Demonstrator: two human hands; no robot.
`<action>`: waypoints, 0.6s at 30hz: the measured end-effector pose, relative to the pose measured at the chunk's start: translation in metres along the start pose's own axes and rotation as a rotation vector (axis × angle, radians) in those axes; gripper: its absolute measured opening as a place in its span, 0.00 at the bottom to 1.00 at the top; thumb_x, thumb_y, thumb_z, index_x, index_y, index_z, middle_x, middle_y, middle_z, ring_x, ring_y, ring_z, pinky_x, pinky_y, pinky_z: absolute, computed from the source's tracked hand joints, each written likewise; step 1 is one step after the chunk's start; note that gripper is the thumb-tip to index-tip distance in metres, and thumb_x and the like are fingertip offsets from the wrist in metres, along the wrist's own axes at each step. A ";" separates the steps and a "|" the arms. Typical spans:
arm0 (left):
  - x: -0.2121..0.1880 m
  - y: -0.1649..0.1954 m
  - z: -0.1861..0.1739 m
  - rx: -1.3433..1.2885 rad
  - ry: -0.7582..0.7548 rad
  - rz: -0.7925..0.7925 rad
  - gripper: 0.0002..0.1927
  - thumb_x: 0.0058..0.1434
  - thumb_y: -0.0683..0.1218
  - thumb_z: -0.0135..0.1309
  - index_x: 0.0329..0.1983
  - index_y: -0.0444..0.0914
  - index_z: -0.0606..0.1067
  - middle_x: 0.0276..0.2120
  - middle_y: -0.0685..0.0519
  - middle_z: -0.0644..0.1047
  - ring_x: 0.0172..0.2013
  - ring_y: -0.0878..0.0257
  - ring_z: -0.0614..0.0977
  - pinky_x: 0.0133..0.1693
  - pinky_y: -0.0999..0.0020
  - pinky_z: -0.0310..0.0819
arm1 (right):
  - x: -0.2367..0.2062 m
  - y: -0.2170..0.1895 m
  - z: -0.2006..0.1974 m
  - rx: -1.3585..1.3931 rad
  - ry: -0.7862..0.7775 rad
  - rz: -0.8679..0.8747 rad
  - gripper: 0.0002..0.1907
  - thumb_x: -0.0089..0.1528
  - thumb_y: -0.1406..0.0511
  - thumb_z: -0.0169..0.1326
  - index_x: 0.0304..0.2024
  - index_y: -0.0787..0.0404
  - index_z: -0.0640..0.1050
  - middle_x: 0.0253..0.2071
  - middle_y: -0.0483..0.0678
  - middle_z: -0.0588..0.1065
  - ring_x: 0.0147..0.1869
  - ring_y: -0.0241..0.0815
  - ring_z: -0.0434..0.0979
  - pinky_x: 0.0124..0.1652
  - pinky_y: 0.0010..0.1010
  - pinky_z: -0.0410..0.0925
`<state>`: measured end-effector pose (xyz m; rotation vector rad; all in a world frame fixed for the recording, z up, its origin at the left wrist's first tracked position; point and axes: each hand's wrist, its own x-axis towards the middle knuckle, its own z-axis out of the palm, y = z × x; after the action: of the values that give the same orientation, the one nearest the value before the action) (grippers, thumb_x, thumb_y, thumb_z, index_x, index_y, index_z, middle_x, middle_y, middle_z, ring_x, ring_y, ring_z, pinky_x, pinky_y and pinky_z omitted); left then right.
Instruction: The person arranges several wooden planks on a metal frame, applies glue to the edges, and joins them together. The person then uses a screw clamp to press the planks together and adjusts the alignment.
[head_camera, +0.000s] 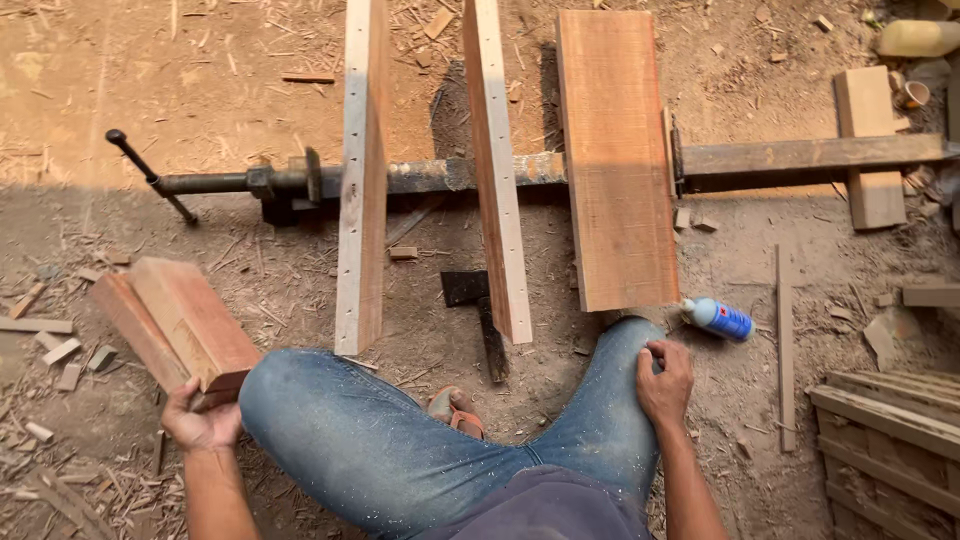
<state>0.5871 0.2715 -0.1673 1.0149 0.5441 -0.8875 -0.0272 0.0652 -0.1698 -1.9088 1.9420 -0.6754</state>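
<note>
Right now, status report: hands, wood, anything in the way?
Left hand gripping reddish wood block. Right hand resting on knee, empty. Hatchet and glue bottle lie near the boards.

One package near me: small blue plastic squeeze bottle with white cap end, lying on its side on the dirt floor, just beside my right knee and near my right hand. Blue label wraps it, red mark on it. Pale yellowish bottle lies far top right, label not readable. No signs, no screens.
</note>
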 end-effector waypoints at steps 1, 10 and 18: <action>-0.001 -0.012 -0.008 -0.014 -0.015 0.027 0.41 0.51 0.48 0.58 0.70 0.32 0.65 0.62 0.39 0.72 0.62 0.43 0.75 0.65 0.42 0.69 | 0.001 0.003 -0.004 0.068 0.024 0.007 0.09 0.63 0.67 0.58 0.44 0.65 0.80 0.49 0.54 0.76 0.49 0.47 0.78 0.47 0.34 0.73; -0.007 -0.058 0.037 0.361 0.274 0.161 0.33 0.62 0.46 0.56 0.70 0.31 0.65 0.61 0.44 0.72 0.58 0.50 0.77 0.67 0.53 0.70 | 0.025 0.074 -0.025 0.151 0.297 0.632 0.12 0.63 0.62 0.58 0.46 0.61 0.80 0.40 0.50 0.81 0.45 0.41 0.81 0.48 0.33 0.72; -0.067 -0.069 0.045 0.617 0.262 0.306 0.27 0.67 0.44 0.54 0.67 0.31 0.65 0.62 0.44 0.71 0.57 0.54 0.76 0.66 0.59 0.70 | 0.108 0.139 -0.042 -0.513 -0.170 0.279 0.40 0.49 0.70 0.61 0.65 0.54 0.67 0.65 0.53 0.66 0.65 0.55 0.64 0.60 0.48 0.62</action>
<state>0.4924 0.2400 -0.1310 1.7424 0.3165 -0.6583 -0.1715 -0.0393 -0.2012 -1.8196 2.3611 0.0753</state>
